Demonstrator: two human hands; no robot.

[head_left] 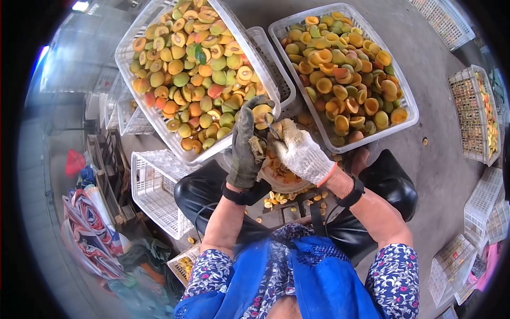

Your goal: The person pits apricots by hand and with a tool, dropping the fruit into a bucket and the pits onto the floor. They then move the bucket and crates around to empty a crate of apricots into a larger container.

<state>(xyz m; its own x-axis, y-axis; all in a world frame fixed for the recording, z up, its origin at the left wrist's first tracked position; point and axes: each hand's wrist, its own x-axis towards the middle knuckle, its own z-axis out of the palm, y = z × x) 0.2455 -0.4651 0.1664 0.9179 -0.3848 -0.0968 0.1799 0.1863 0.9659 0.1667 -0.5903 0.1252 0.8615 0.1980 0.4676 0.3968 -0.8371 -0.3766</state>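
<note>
My left hand (pixel 247 143), in a dark grey glove, holds a cut yellow-orange fruit half (pixel 262 112) near the corner of the left crate. My right hand (pixel 300 150), in a white glove with an orange cuff, is closed around a small metal tool (pixel 270 126), its tip at the fruit. Below both hands is a round container (pixel 289 186) with orange pieces in it, partly hidden by the gloves. The large white crate (pixel 187 154) at the upper left holds cut fruit, many halves showing stones. Another white crate (pixel 411 114) on the right holds hollowed halves.
An empty white crate (pixel 154 204) lies tilted at my left, near wooden pallets (pixel 103 170) and folded sacks (pixel 90 228). Fruit scraps (pixel 276 201) lie under the container. A fruit-filled crate (pixel 461 119) and more crates (pixel 482 199) line the far right.
</note>
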